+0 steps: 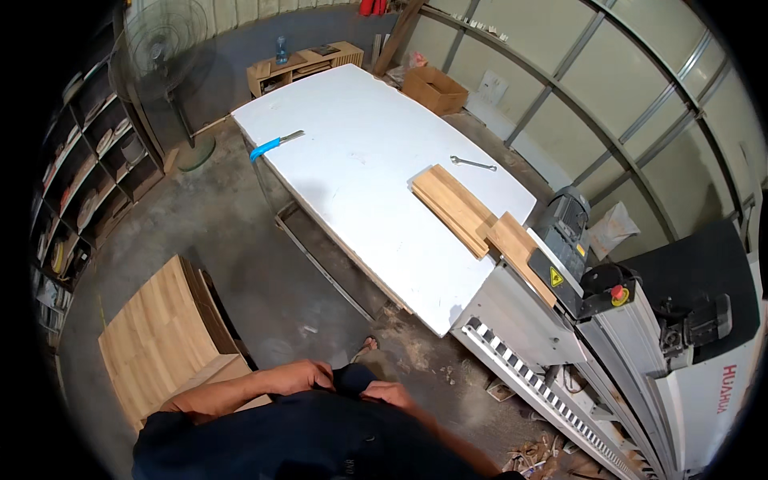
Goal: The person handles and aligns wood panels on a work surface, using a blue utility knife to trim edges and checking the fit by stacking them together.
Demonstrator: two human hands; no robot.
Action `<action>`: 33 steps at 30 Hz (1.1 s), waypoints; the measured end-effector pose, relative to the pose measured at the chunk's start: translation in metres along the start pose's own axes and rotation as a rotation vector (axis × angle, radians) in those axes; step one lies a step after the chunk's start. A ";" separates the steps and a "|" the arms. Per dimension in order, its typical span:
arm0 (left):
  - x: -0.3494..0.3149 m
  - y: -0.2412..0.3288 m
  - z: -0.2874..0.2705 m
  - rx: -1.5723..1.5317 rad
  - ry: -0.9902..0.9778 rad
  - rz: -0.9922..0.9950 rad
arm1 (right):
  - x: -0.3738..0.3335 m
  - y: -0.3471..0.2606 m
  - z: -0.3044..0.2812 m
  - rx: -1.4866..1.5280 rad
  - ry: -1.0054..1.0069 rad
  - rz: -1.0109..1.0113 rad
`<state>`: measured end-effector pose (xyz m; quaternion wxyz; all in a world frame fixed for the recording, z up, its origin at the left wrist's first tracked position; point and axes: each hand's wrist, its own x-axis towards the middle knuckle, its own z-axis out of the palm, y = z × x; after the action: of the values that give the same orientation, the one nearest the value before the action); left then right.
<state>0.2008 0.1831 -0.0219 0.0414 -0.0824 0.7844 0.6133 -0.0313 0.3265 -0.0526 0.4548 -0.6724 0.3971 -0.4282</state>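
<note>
Wears a dark shirt [280, 436], nearest the camera, filling the lower middle of the view. Bends both forearms inward toward the waist. Has the left hand [314, 374] curled at one side of some dark cloth [353, 379] and the right hand [386, 392] curled at the other, near each other but apart. Cannot tell how tight or loose either grip, or whether closed on the cloth at all, with fingers mostly turned out of sight. Find the dark cloth at waist level, between the two hands. Stands with a sandalled foot [367, 345] on the concrete floor [296, 320], just beside wood-grain panels [156, 340] on the left. Faces a white-topped worktable [352, 216], bearing a blue-handled knife [266, 149] at its left edge, a combination wrench [473, 164] toward its right edge, and stacked wooden boards [453, 206] near the machine [628, 344]. See on that machine, to the right, a grey motor [566, 216] and a red stop button [618, 293]; beyond the table, a cardboard box [432, 90] and a standing fan [158, 52].
</note>
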 end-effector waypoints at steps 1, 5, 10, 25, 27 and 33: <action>0.007 0.000 -0.008 -0.012 -0.004 -0.030 | 0.008 0.000 -0.011 -0.021 -0.023 0.085; 0.020 0.007 -0.037 0.133 0.001 -0.143 | 0.011 0.011 -0.045 -0.082 -0.007 0.156; 0.041 0.027 -0.072 0.105 -0.101 -0.143 | 0.018 0.015 -0.073 0.023 0.103 0.076; 0.154 0.009 -0.161 -0.073 -0.264 0.159 | -0.013 -0.037 -0.071 0.502 0.818 0.714; 0.152 0.005 -0.183 -0.121 -0.310 0.097 | -0.006 -0.052 -0.064 0.717 1.004 0.905; 0.088 -0.038 -0.229 -0.123 -0.240 -0.045 | 0.010 -0.055 -0.014 0.976 1.106 1.012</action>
<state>0.1292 -0.0543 -0.0173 0.1437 -0.0285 0.7328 0.6645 -0.0337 0.3284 0.0050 0.5680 0.1542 0.5825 -0.5606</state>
